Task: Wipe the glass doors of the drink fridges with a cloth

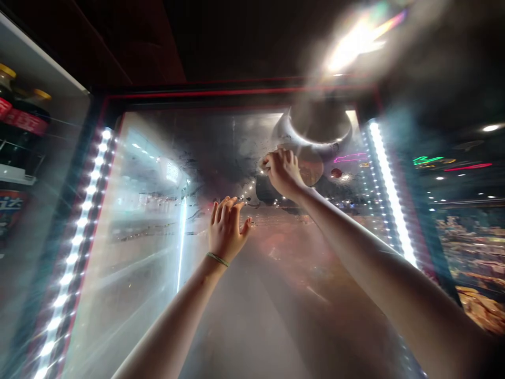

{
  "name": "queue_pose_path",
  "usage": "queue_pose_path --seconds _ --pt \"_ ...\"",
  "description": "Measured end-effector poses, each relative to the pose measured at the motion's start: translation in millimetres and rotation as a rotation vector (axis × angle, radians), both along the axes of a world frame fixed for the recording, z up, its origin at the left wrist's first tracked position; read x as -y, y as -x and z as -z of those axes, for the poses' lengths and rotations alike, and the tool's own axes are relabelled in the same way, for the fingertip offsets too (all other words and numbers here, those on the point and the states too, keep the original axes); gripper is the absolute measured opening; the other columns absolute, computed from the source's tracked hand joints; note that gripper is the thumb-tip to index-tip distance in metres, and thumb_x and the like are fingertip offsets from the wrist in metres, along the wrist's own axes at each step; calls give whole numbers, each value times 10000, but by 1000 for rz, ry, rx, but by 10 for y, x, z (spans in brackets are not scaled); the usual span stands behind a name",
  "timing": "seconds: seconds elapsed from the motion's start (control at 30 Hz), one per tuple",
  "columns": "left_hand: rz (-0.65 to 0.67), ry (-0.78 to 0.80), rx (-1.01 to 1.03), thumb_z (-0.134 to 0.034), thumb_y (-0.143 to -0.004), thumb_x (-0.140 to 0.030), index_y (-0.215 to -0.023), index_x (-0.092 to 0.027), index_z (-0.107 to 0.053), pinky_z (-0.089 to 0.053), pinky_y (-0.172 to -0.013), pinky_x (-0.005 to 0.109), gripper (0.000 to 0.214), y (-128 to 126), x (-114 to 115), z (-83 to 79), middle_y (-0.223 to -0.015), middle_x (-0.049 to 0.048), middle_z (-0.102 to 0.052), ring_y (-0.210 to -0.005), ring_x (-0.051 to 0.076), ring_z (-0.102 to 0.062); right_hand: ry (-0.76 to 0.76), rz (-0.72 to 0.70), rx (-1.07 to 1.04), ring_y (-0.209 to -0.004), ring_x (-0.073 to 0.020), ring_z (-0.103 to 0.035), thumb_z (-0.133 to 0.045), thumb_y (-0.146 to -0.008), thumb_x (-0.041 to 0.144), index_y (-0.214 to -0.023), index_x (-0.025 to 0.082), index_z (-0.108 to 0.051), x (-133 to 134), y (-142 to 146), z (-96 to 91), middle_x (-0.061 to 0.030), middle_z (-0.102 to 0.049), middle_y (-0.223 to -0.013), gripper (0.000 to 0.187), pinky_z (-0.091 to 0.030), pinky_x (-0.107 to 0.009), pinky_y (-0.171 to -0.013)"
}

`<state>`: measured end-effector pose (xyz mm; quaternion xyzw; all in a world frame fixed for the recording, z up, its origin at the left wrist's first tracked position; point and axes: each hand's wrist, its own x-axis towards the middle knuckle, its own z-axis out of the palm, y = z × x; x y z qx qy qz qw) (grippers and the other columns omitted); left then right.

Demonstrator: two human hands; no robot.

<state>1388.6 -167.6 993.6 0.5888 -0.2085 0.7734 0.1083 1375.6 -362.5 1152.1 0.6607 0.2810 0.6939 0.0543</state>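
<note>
Two strips [72,258] of light flanked one pane [252,300]; before it, one left hand [226,229] had extended fingers, one right hand [283,169] curled fingers, whether holding anything I couldn't tell.

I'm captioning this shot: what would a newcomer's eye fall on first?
Probably the glaring white light strips running down both sides of the smeared, reflective glass pane. Before it, the bare right hand is higher and the bare left hand, with a thin greenish wristband, lower. A blurred white light flares at upper right.

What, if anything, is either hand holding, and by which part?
The left hand is open, apparently holding nothing. The right hand is curled; its hold cannot be told.
</note>
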Motion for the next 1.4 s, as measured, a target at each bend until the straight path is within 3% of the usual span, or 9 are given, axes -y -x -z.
queue_pose_path --seconds 0.17,0.37,0.57,0.7,0.8,1.0,1.13,1.23,1.4 --pt "-24 -108 -13 -582 -983 -330 -1328 -196 -571 -405 -1209 532 371 18 -144 9 -1402 138 -638 -1384 307 -555 378 29 -91 -1030 -285 -501 -476 -944 78 -1097 223 -596 -6 41 277 -124 -600 -1134 243 -466 -454 -920" --pt "-72 -221 -43 -581 -990 -352 -1303 -225 -608 -452 -1182 491 338 65 -362 3 -1370 111 -660 -1377 296 -567 9 5 6 -1055 -329 -490 -492 -958 131 -1066 224 -603 13 -40 -2 -142 -578 -1122 181 -455 -502 -895" --pt "-94 -300 -4 -607 -975 -347 -1312 -233 -612 -501 -1121 466 356 29 -582 6 -1348 109 -677 -1332 290 -601 333 14 -75 -1021 -286 -511 -485 -950 84 -1105 231 -600 -104 -14 366 -116 -612 -1140 242 -461 -447 -899" --pt "-99 -295 8 -609 -976 -355 -1318 -224 -606 -471 -1145 474 366 -10 -644 28 -1351 113 -677 -1343 282 -592 82 1 -24 -1021 -307 -502 -503 -959 115 -1059 244 -598 68 -36 141 -109 -593 -1077 189 -462 -482 -900" --pt "-86 -272 -15 -602 -977 -355 -1307 -232 -613 -448 -1166 473 352 -21 -645 49 -1361 107 -672 -1354 274 -583 -26 6 -9 -1062 -321 -499 -496 -970 119 -1088 242 -606 -159 -57 -12 -120 -574 -1123 202 -456 -494 -914" --pt "-73 -201 -31 -611 -970 -348 -1250 -243 -634 -415 -1183 490 300 -36 -654 73 -1313 93 -692 -1309 270 -612 423 29 -90 -1042 -290 -514 -515 -965 115 -1123 238 -619 -265 -25 372 -105 -604 -1141 225 -476 -456 -906" --pt "-84 -177 -6 -605 -979 -337 -1235 -240 -629 -316 -1247 539 275 -57 -635 89 -1286 89 -705 -1312 269 -614 156 -28 -26 -1018 -317 -505 -520 -970 162 -1021 268 -630 -13 -108 67 -100 -592 -1055 161 -484 -525 -889" --pt "-93 -182 0 -605 -981 -335 -1219 -242 -631 -312 -1246 548 257 -66 -629 94 -1285 88 -707 -1302 273 -621 -11 -70 33 -1043 -340 -490 -502 -980 183 -1055 248 -621 -271 -177 -174 -125 -577 -1052 156 -464 -556 -891" --pt "-68 -172 4 -626 -963 -323 -1202 -247 -642 -354 -1223 542 251 -84 -654 99 -1274 77 -715 -1279 274 -630 403 -12 -24 -1066 -293 -484 -441 -987 117 -1108 223 -597 -635 -208 168 -119 -578 -1135 224 -450 -459 -927"
